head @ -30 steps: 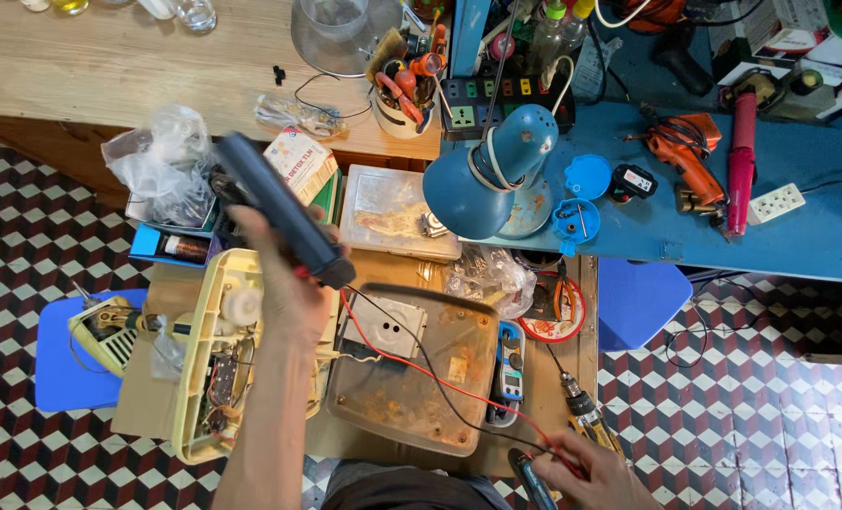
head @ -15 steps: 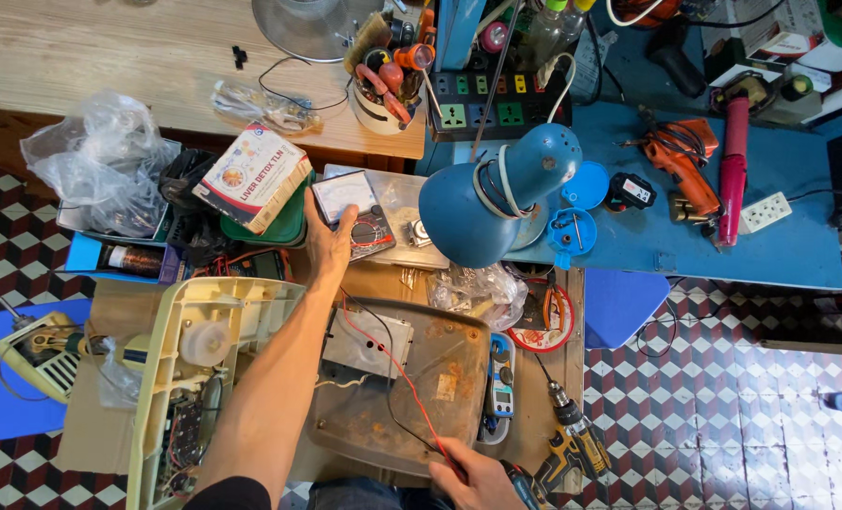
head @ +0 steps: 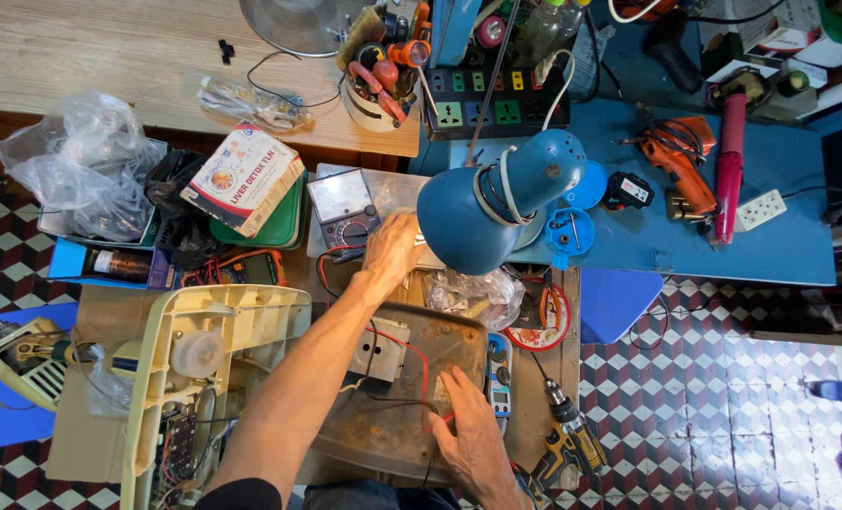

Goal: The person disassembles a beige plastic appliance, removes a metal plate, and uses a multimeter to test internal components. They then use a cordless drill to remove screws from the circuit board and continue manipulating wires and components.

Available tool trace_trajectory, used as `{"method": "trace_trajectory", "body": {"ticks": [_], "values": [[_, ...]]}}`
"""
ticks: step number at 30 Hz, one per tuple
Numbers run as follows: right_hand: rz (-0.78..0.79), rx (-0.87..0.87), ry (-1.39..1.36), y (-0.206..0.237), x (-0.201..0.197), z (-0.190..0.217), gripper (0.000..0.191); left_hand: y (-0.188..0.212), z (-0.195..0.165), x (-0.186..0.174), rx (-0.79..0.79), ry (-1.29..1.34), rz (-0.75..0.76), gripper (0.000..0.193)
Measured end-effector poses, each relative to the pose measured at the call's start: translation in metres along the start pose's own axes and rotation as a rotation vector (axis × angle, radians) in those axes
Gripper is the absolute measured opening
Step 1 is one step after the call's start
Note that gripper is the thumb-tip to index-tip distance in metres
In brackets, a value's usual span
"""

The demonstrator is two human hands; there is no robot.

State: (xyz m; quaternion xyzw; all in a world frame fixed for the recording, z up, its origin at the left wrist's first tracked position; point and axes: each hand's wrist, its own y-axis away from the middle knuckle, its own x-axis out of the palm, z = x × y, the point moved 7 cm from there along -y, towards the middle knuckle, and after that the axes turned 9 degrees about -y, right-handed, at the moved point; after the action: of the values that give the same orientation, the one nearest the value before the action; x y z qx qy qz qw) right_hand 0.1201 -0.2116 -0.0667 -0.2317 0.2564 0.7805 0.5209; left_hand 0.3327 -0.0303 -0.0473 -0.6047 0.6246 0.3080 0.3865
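The left hand (head: 393, 253) reaches to the middle of the frame, its fingers spread flat on a clear plastic tray (head: 397, 194) just right of an analogue meter (head: 343, 203); the grip is open and closes on nothing. The right hand (head: 478, 439), at the lower middle, presses open fingers on a brown, grimy clear cover (head: 397, 439); whether it pinches the red wire (head: 419, 364) and black wire that run under its fingertips, I cannot tell. Under the cover lies one white box-shaped part (head: 378, 348).

A blue desk lamp (head: 492, 203) leans over the middle of the bench, its shade hiding the tray's right end and standing just beside the left hand's fingers. Below the lamp lies one crumpled clear bag (head: 473, 295), and right of the cover one small clamp meter (head: 498, 373).

Two drills show: a yellow and black one (head: 567, 439) at the lower right edge, and an orange one (head: 676, 161) on the blue bench surface (head: 723, 260) at upper right. One cream appliance housing (head: 223, 326) lies open at lower left. One power strip (head: 496, 109) sits at the top centre, beside one cup of tools (head: 378, 90).
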Motion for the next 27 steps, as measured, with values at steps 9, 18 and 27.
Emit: {"method": "trace_trajectory", "body": {"ticks": [9, 18, 27], "values": [[-0.199, 0.036, -0.227, -0.016, -0.070, 0.051, 0.036, 0.120, 0.010, 0.002, -0.637, 1.557, 0.167, 0.031], [0.116, -0.489, 0.032, -0.021, -0.087, 0.128, 0.055, 0.224, -0.048, -0.022, -0.655, 1.783, 0.395, 0.038], [0.223, 0.242, -0.567, -0.016, -0.053, 0.068, 0.036, 0.227, -0.061, -0.077, -0.150, 0.770, 0.070, 0.054]]}}
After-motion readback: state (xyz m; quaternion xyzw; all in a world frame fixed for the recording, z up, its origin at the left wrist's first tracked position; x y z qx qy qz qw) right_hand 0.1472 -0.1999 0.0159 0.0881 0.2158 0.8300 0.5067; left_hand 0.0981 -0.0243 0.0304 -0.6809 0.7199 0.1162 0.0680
